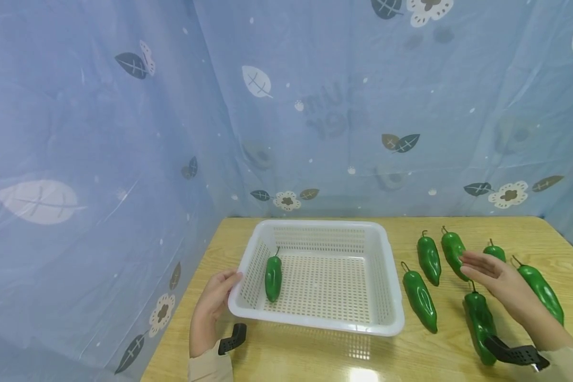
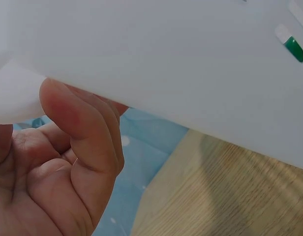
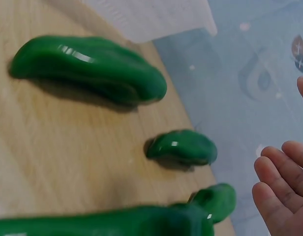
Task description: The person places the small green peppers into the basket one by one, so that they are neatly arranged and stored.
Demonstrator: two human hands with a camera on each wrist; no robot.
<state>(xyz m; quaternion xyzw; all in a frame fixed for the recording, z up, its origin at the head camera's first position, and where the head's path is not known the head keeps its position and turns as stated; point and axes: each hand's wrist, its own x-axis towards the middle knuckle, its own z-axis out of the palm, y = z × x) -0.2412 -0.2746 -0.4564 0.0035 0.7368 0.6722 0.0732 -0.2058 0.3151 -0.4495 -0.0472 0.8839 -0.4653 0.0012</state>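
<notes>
A white plastic basket (image 1: 315,327) with slotted walls and floor sits on the wooden table. One green pepper (image 1: 274,278) lies inside it, near the left wall. My left hand (image 1: 213,297) grips the basket's left rim, and in the left wrist view its curled fingers meet the edge of the white wall (image 2: 156,59). On the right, my right hand (image 1: 501,281) hovers over the loose peppers with its fingers extended and nothing held. Closest to it are a pepper (image 1: 452,246) beyond the fingertips, one (image 1: 479,318) beneath the hand and another (image 1: 494,251) partly hidden behind it.
More green peppers lie right of the basket: one (image 1: 420,300) beside its wall, one (image 1: 428,257) farther back and one (image 1: 544,289) past my right hand. Blue patterned sheeting (image 1: 324,159) hangs behind the table (image 1: 286,355) and along its left side.
</notes>
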